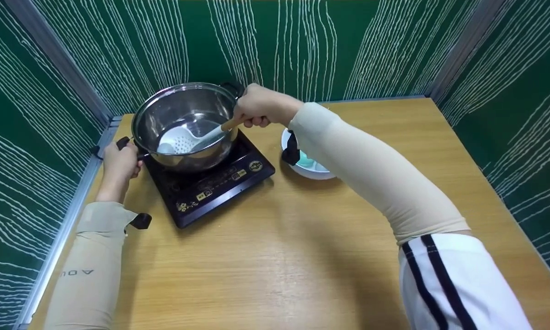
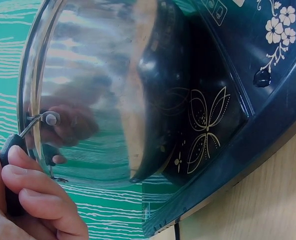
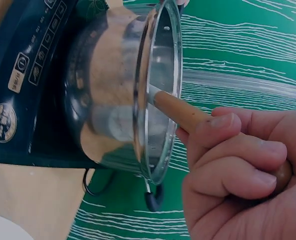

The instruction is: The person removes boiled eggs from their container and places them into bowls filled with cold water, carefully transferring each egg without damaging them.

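Note:
A steel pot (image 1: 194,158) stands on a black induction cooker (image 1: 229,183). The left hand (image 1: 120,161) grips the pot's black side handle (image 2: 12,175), with fingers curled round it in the left wrist view. In the right hand (image 1: 263,106) is the wooden handle (image 3: 180,111) of a skimmer, held above the pot's right rim. The skimmer's white perforated head (image 1: 180,140) is down inside the pot. A pale round shape shows at the head's left edge; I cannot tell what it is. The pot's other black handle (image 1: 232,87) sits behind the right hand.
Right of the cooker, a white bowl (image 1: 309,174) with something mint green in it stands partly under the right forearm. Green walls with white lines (image 1: 302,50) enclose the wooden table (image 1: 256,270) at the back and sides. A cord (image 3: 88,185) shows behind the cooker.

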The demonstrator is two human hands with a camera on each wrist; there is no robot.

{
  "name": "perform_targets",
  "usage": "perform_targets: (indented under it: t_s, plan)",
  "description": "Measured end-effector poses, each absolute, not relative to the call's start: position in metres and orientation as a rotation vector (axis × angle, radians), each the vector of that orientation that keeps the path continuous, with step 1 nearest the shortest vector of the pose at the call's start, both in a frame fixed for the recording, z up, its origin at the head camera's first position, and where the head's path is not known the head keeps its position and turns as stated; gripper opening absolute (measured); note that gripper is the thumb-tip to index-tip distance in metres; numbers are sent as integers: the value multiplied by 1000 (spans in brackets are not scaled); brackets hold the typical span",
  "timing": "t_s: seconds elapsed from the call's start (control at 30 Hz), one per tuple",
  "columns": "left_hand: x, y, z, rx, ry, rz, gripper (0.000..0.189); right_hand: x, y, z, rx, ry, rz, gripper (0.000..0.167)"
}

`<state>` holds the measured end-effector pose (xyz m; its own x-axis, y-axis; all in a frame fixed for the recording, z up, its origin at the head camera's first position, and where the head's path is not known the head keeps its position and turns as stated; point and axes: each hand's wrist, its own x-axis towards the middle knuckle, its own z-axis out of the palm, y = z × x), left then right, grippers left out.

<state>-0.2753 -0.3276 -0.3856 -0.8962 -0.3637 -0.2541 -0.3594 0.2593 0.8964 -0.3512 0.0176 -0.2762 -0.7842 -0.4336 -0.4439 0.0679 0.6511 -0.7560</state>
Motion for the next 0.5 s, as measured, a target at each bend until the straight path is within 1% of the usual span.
perform_targets:
  t_s: [0.23, 0.3, 0.43, 0.47, 0.5]
  plan:
    - [-275, -327, -387, 718, -2490, -1755, 38, -355, 23, -289, -232, 2166, -1176, 17]
    - [-274, -326, -387, 706, -2468, -1757, 32, -355, 24, -291, -221, 2139, -1212, 18]
    - [-275, -326, -388, 681, -2416, -1764, 13, -357, 26, -292, -190, 2111, -1276, 20]
    - [-275, -326, -388, 676, -2407, -1767, 9, -357, 26, -291, -181, 2110, -1289, 21]
    - [-275, -327, -388, 675, -2413, -1763, 10, -358, 27, -290, -177, 2112, -1296, 21]
